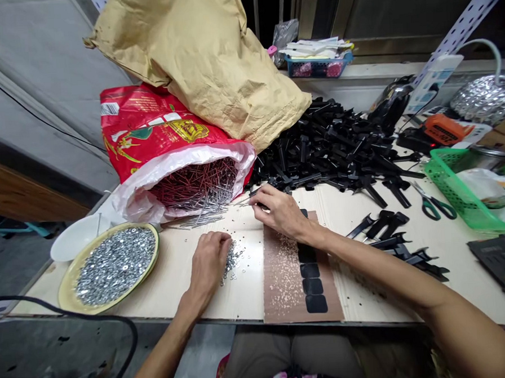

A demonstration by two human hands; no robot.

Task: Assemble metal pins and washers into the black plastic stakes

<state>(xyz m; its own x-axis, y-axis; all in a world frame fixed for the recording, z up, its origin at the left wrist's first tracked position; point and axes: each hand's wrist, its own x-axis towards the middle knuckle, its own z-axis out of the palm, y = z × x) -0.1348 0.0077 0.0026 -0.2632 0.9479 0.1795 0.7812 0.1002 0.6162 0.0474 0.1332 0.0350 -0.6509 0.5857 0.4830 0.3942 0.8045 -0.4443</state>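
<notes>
My left hand [209, 263] is closed, its fingertips pressed together at the edge of a small pile of metal washers [234, 259] on the table. Whatever those fingers may pinch is hidden. My right hand [284, 211] reaches past the brown board [279, 306], its thumb and finger closed on a thin metal pin [243, 201] near the bag's mouth. Many such pins [193, 186], partly reddish, spill from the red bag [147, 127]. Small pale bits [285, 277] and a column of black rounded pads [315, 304] lie on the board, below my right forearm.
A yellow-rimmed bowl of washers [116, 266] and a white bowl [75, 238] stand left. Behind are a large paper sack [211, 56] and heaped black plastic parts [330, 145]. Scissors [437, 204], a green basket [446, 173] and several black clip-like parts [402, 249] lie right.
</notes>
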